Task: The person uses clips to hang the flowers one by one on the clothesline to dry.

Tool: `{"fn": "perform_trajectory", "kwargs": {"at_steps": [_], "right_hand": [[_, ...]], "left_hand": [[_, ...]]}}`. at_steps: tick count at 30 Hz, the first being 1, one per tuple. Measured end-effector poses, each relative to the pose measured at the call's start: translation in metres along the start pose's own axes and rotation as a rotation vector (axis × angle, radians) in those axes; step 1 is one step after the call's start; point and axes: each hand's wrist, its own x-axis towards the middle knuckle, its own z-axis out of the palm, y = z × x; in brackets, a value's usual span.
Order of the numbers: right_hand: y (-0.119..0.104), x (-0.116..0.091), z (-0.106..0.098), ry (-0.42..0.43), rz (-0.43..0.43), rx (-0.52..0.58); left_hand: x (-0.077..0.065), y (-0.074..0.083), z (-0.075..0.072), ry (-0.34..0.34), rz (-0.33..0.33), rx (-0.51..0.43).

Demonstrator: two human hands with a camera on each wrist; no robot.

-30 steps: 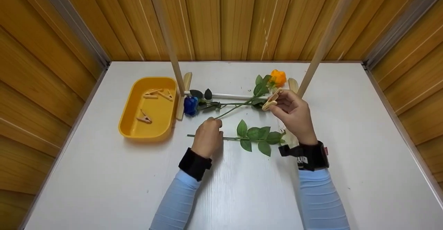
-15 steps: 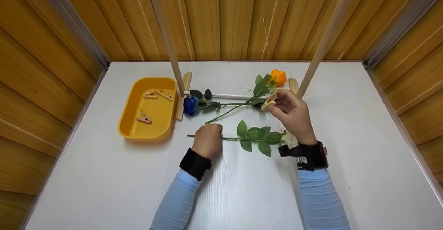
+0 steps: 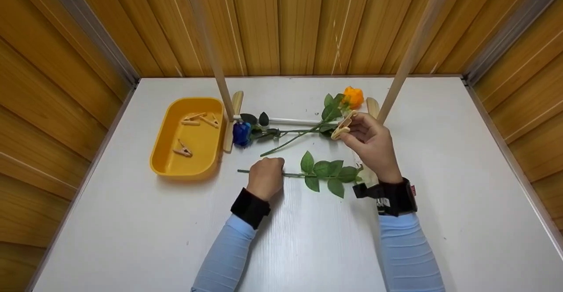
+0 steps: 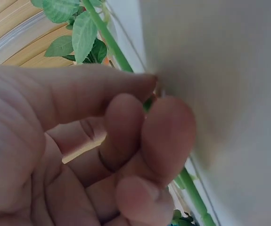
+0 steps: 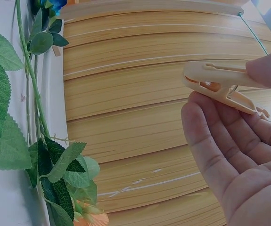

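Observation:
My left hand [image 3: 266, 178] is low over the table, its thumb and fingers pinching the green stem [image 4: 108, 35] of the nearest artificial flower. Leaves [image 3: 323, 169] of that flower spread to the right; a pale bloom [image 3: 368, 176] is partly hidden by my right wrist. Raised at the right, my right hand [image 3: 373, 144] holds a light beige clothespin [image 5: 220, 84] between thumb and fingers. Behind it lie an orange rose [image 3: 352, 97], its stem angled toward me, and a blue rose [image 3: 242, 134], its head to the left. The two stems cross.
A yellow tray [image 3: 154, 153] at the left holds several clothespins [image 3: 183, 151]. Two wooden posts [image 3: 224, 92] rise beside the roses, with a white rod [image 3: 294, 121] between their feet. A green cord [image 5: 253, 33] hangs from a bar overhead. Wood-patterned walls [image 3: 299, 28] enclose the table.
My left hand has let go of the orange rose's stem and moved down to the nearest flower's stem. My right hand keeps holding the clothespin almost still.

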Motion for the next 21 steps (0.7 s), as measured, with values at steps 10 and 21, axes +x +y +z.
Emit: {"fn": "perform_trajectory", "kwargs": {"at_steps": [10, 21], "right_hand": [[0.0004, 0.0007, -0.0006, 0.004, 0.008, -0.006], [-0.0006, 0.0003, 0.0001, 0.014, 0.002, 0.006]], "left_hand": [[0.0038, -0.0001, -0.004, 0.05, -0.005, -0.032], [0.0066, -0.0012, -0.0081, 0.185, -0.068, -0.307]]}}
